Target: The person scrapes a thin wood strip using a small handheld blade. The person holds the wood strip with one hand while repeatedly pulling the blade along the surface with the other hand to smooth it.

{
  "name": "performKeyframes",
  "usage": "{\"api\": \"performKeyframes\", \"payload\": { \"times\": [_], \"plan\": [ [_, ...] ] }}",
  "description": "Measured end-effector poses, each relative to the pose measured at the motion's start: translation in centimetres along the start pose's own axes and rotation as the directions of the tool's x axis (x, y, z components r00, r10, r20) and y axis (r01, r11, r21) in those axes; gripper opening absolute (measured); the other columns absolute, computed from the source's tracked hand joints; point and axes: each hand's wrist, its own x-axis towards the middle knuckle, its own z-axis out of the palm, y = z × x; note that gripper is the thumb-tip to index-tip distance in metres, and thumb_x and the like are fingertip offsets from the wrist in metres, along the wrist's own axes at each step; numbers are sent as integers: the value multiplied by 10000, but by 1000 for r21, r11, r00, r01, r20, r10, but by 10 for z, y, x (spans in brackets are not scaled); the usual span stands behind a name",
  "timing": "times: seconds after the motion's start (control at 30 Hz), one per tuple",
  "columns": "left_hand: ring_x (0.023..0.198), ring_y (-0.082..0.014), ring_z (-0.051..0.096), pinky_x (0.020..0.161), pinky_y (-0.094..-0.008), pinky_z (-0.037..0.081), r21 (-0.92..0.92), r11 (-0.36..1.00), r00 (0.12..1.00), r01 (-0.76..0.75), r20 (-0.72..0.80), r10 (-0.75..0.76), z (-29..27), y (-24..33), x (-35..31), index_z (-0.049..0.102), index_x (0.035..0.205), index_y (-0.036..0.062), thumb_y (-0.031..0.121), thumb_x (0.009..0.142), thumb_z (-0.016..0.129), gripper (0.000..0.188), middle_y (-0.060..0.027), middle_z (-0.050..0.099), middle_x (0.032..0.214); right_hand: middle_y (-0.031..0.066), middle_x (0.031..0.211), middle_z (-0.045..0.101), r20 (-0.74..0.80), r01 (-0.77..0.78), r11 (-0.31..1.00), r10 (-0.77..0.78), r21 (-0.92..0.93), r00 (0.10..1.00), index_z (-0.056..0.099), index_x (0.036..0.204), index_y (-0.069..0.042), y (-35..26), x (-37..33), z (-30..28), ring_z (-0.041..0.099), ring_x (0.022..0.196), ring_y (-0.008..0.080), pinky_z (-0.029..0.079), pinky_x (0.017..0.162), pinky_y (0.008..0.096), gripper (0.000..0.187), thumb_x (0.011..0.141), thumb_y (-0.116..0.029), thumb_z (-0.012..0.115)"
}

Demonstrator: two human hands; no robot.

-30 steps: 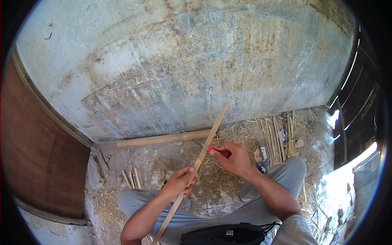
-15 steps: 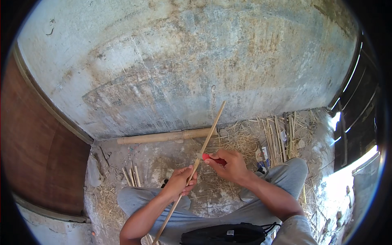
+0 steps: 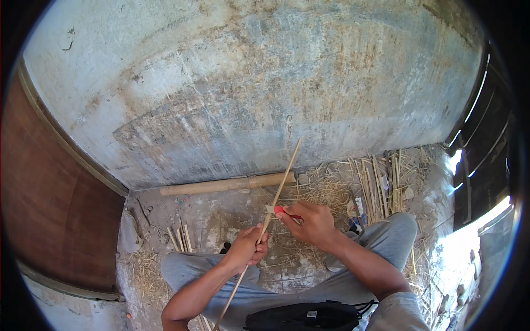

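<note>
A long thin bamboo strip [image 3: 286,174] runs slantwise from the lower middle up toward the wall. My left hand [image 3: 248,246] is closed around it near its middle. In my right hand [image 3: 311,222] is a red-handled utility knife [image 3: 280,210], gripped with the thumb along the handle. Its short pale blade lies against the strip just above my left fingers. Part of the knife's handle is hidden inside my right fist.
A thick bamboo pole [image 3: 221,186] lies along the foot of the stained wall [image 3: 248,83]. Split bamboo sticks [image 3: 381,185] and shavings [image 3: 326,190] spread at the right, with more sticks [image 3: 180,238] by my left knee. A black pouch [image 3: 309,316] rests on my lap.
The strip has turned slightly in my left hand and now shows a narrower side. The knife blade has tilted a little and shows more plainly against the strip. Both hands keep their grip.
</note>
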Motion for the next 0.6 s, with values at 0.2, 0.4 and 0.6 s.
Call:
{"api": "performKeyframes", "payload": {
  "times": [0.2, 0.4, 0.6],
  "plan": [
    [442, -34, 282, 366, -227, 207, -55, 998, 999, 36, 2, -36, -1, 1, 0, 461, 879, 132, 400, 1108, 363, 366, 43, 384, 659, 37, 675, 665, -5, -26, 1000, 26, -4, 1000, 717, 781, -108, 2, 3, 1, 653, 521, 214, 487, 449, 350, 213, 846, -281, 822],
    [441, -33, 280, 363, -225, 210, -20, 999, 999, 40, -9, -40, 2, -1, -3, 458, 878, 132, 399, 1110, 357, 367, 43, 385, 658, 47, 688, 673, -63, -74, 997, 73, -19, 995, 701, 803, -113, 18, 10, 1, 660, 532, 273, 502, 459, 401, 219, 885, -302, 774],
    [447, -32, 285, 365, -223, 219, -1, 997, 997, 81, -2, -81, 3, -4, -3, 447, 869, 134, 399, 1112, 343, 375, 41, 383, 662, 77, 709, 698, -64, -208, 977, 206, -39, 977, 707, 803, -96, 32, 18, -8, 690, 587, 296, 538, 523, 408, 238, 887, -312, 762]
  ]
}}
